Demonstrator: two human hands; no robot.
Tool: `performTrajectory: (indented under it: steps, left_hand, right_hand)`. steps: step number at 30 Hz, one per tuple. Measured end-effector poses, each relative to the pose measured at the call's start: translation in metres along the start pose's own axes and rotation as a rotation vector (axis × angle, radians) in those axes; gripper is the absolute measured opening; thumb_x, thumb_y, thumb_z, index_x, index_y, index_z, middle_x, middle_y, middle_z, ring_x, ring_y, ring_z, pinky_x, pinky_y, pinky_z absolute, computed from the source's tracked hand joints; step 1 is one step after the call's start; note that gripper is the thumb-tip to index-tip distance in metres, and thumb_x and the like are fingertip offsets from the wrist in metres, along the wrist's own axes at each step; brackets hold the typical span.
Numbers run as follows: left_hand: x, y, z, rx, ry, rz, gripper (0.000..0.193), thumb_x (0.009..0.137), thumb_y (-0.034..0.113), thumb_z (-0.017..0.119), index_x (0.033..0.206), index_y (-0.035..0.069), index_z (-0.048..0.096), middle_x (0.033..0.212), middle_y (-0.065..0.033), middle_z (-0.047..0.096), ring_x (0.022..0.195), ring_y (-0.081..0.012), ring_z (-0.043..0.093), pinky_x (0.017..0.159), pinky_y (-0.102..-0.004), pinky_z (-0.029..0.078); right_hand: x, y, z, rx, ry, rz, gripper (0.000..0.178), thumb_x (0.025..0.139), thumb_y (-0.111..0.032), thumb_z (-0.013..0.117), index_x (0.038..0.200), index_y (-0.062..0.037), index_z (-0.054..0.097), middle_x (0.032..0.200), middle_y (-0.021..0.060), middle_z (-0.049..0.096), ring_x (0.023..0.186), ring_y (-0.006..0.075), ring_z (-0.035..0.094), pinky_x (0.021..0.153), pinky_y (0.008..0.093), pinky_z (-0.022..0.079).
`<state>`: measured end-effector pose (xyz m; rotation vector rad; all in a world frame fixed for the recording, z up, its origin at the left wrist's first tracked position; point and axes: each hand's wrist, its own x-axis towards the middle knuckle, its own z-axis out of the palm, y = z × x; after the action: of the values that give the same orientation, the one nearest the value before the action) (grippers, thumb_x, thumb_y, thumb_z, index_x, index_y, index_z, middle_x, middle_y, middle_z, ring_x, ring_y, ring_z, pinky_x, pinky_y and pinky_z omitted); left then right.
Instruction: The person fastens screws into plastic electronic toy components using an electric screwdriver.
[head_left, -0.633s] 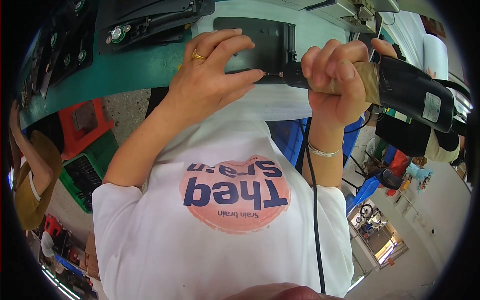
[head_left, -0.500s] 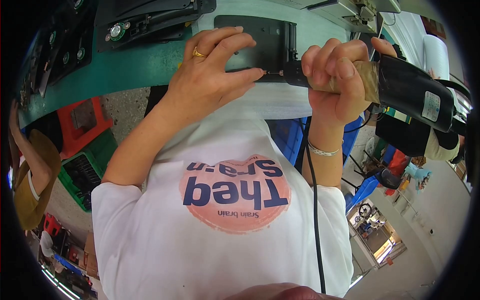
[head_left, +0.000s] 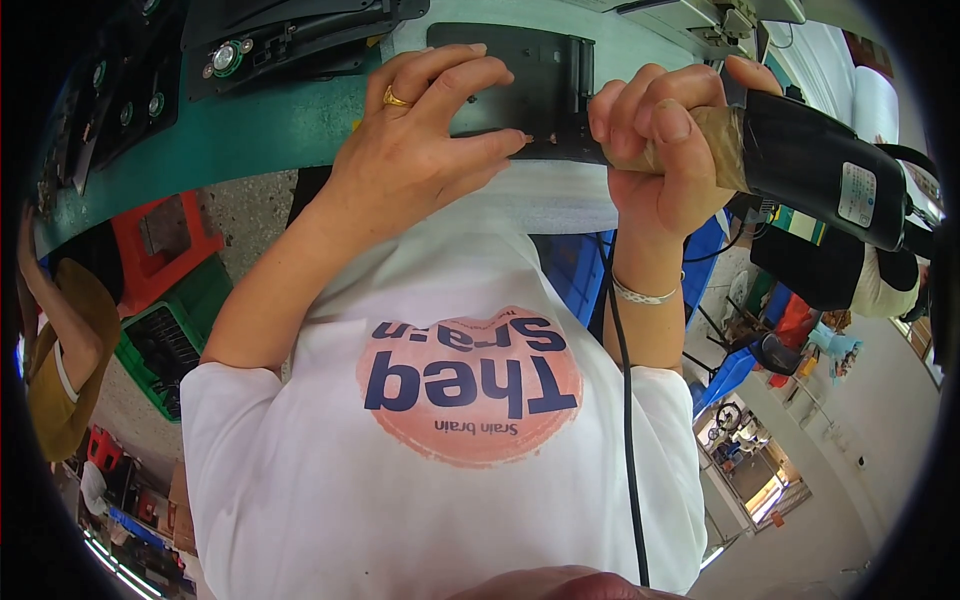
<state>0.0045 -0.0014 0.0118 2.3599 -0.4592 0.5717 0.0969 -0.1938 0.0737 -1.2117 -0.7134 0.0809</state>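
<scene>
Leftmost, at the picture's edge, another person's arm in a mustard sleeve [head_left: 62,330] shows beside a red crate [head_left: 160,245] and a green crate [head_left: 165,345] on the floor. Above them runs the teal workbench [head_left: 230,135], with a black housing carrying a round metal fitting [head_left: 225,57] lying on it. Further right, the left hand [head_left: 415,150], a gold ring [head_left: 396,98] on one finger, lies spread flat on a black rectangular panel [head_left: 520,70] at the bench's near edge, pressing it down without closing around it. Just beside it, the right hand [head_left: 665,150] is clenched tight around the taped grip of a black electric screwdriver [head_left: 815,165], whose nose meets the panel's near edge. That tip is hidden behind the fingers, so the screw cannot be made out. A black cord [head_left: 622,420] hangs down over the white printed shirt [head_left: 450,470]. A silver bracelet [head_left: 643,295] circles the right wrist. Far right, clutter blurs toward the rim.
</scene>
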Motion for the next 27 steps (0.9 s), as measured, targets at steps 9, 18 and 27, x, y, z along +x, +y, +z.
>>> performTrajectory:
  steps: [9,18,27]
  left_hand:
    - [0.0,-0.003,0.0,-0.041,0.011,0.013,0.036,0.064,0.014,0.088,0.098,0.02,0.079,0.133,-0.0054,0.061,0.13,-0.0299,0.054,0.105,-0.0444,0.042]
    - [-0.001,-0.005,0.001,-0.07,-0.009,0.013,0.032,0.069,0.016,0.086,0.1,0.02,0.079,0.134,-0.0032,0.059,0.133,-0.0286,0.051,0.107,-0.0444,0.04]
    - [-0.001,-0.005,0.0,-0.072,-0.053,-0.015,0.021,0.078,0.018,0.081,0.099,0.021,0.076,0.135,-0.0024,0.056,0.136,-0.0258,0.046,0.113,-0.0461,0.037]
  right_hand:
    - [0.008,0.009,0.009,-0.119,-0.076,0.016,0.061,0.092,0.003,0.069,0.143,-0.0058,0.037,0.08,0.0099,0.061,0.056,0.0154,0.055,0.051,0.0305,0.05]
    - [0.001,0.007,0.028,0.015,0.081,-0.078,0.048,0.084,0.013,0.072,0.121,0.0003,0.043,0.078,0.0117,0.066,0.061,0.0109,0.061,0.054,0.0236,0.051]
    - [0.006,0.004,0.021,-0.104,0.026,-0.061,0.052,0.093,0.005,0.067,0.137,-0.01,0.043,0.078,0.011,0.062,0.053,0.0173,0.053,0.052,0.0372,0.051]
